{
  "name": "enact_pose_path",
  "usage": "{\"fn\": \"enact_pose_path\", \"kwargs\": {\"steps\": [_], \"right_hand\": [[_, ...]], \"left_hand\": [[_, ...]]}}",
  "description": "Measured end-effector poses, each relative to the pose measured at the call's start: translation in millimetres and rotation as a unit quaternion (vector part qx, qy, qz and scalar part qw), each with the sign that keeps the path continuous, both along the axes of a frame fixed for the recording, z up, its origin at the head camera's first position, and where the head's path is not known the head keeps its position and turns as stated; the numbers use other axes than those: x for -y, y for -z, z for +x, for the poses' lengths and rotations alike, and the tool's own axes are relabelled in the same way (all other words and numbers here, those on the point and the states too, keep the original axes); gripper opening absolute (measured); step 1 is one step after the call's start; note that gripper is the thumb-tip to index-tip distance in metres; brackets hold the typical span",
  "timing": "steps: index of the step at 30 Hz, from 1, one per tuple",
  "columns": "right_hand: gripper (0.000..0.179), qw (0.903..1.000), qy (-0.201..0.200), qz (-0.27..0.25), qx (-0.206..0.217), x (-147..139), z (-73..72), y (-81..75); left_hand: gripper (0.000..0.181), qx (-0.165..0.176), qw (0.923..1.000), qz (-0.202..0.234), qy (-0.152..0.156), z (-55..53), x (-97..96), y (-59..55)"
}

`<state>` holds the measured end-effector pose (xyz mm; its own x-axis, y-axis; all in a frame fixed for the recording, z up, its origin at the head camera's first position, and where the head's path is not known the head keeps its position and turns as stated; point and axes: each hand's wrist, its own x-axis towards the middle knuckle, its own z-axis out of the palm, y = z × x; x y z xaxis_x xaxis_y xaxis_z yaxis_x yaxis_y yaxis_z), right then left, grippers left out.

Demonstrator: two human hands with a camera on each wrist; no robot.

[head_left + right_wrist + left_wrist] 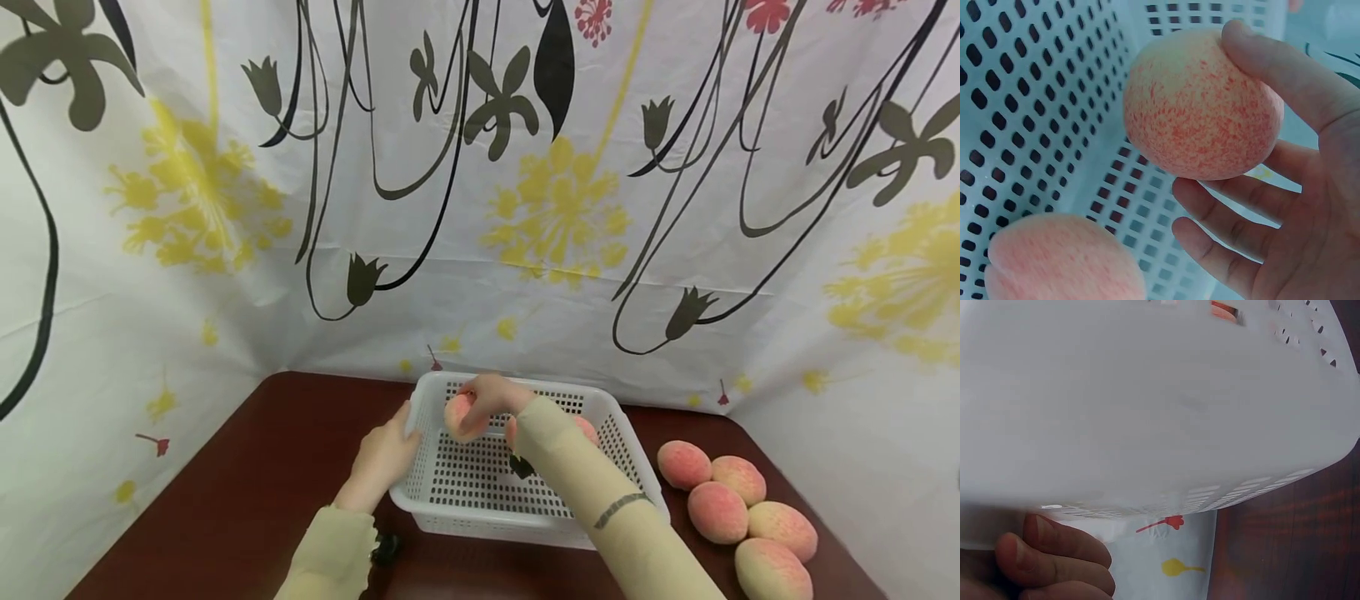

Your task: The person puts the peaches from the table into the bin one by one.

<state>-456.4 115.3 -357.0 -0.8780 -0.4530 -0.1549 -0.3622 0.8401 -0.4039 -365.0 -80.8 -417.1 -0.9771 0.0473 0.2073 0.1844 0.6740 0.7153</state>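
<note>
A white perforated plastic basket (487, 510) sits on the dark red table. My left hand (382, 457) grips its left rim, and in the left wrist view the fingers (1063, 556) are curled by the basket wall (1135, 406). Over the basket's far left corner, my right hand (497, 395) holds a pink and cream peach (1204, 106) between thumb and fingers. Another peach (1063, 259) lies inside the basket below it. In the head view a peach (585, 430) shows past the right forearm, which partly hides the inside.
Several peaches (717, 512) lie on the table (300, 467) to the right of the basket. A patterned white cloth (450, 225) hangs behind and at both sides. Small dark objects (386, 548) show by the wrists.
</note>
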Motion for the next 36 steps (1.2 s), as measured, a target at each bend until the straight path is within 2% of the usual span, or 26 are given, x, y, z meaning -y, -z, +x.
{"fn": "enact_pose_path", "kwargs": {"steps": [5, 9, 13, 18, 26, 36], "right_hand": [[0.065, 0.999, 0.032, -0.024, 0.021, 4.8, 4.3, 11.9], [0.064, 0.9994, 0.021, -0.025, 0.013, 8.5, 5.4, 20.6], [0.064, 0.9999, 0.014, -0.002, -0.005, 10.7, 3.9, 26.7], [0.065, 0.9994, 0.019, 0.022, -0.019, 12.2, 4.5, 27.9], [0.069, 0.9959, 0.012, 0.05, -0.075, 24.5, 6.8, 24.0], [0.066, 0.9905, 0.016, 0.082, -0.109, 32.0, 8.1, 28.2]], "left_hand": [[0.06, 0.005, 1.0, 0.0, 0.001, -0.1, -1.7, 1.9], [0.061, 0.005, 1.0, -0.002, 0.002, 1.6, -3.7, 4.9], [0.06, 0.003, 1.0, -0.002, 0.005, 3.8, -6.4, 5.8], [0.061, -0.002, 0.9999, 0.0, 0.012, 5.1, -8.1, 2.4], [0.06, -0.022, 0.9996, -0.015, 0.013, 0.9, -4.3, -1.0], [0.06, -0.011, 0.9999, -0.008, 0.008, -0.9, 0.6, -1.8]]}}
